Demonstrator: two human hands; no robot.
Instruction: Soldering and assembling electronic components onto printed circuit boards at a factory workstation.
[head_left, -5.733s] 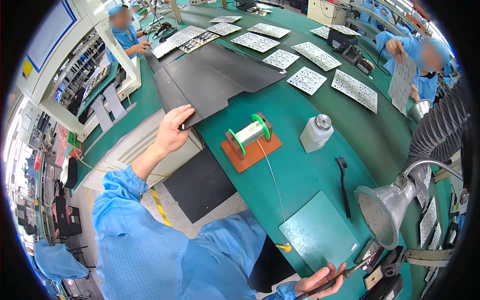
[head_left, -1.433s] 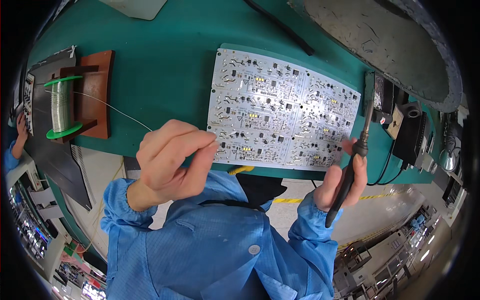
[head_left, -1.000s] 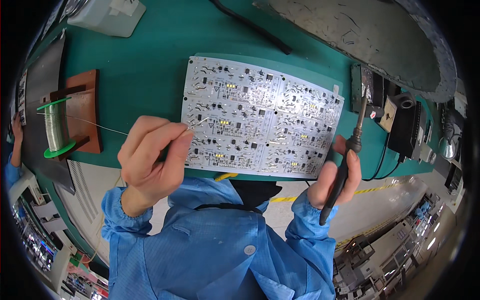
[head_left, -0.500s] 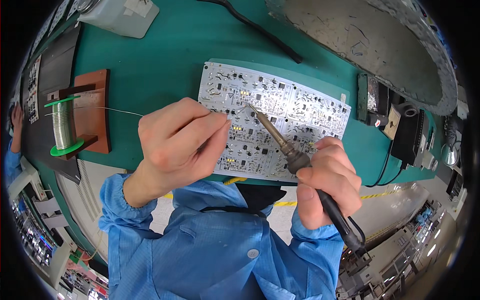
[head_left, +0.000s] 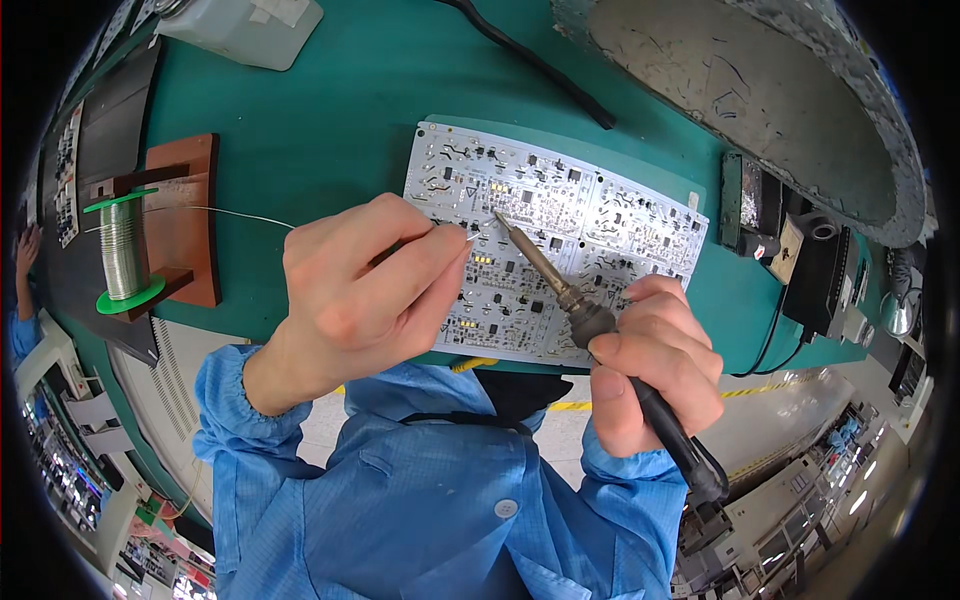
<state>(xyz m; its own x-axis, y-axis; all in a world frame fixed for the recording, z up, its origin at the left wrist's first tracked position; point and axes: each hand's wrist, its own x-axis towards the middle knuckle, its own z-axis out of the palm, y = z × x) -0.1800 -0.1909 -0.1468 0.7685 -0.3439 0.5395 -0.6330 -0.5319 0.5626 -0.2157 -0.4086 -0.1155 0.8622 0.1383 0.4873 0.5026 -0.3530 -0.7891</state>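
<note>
And now the soldering iron (head_left: 592,322) is slanting in over the circuit board (head_left: 565,215); a second ago it was standing upright out over the right edge, and now its tip is meeting the free end of the solder wire (head_left: 245,214) near the board's left-hand side. So heat and metal are coming together at one spot, and I am judging that the joint itself is being worked. Whether the tip is actually touching the board, I am not managing to tell.

My left hand (head_left: 375,285) is pinching the thin wire between thumb and forefinger; my right hand (head_left: 660,365) is wrapping around the iron's handle. The two are staying apart, left and right of that spot.

The board is lying flat on the smooth green worktop (head_left: 330,130), its pale, glossy face bristling with small dark parts and shiny blobs. The iron's shaft is showing dull and brownish, its handle matt black. The silvery wire is trailing from a ribbed-looking spool (head_left: 123,250) with green flanges, which is sitting in a reddish-brown stand (head_left: 200,220).
</note>
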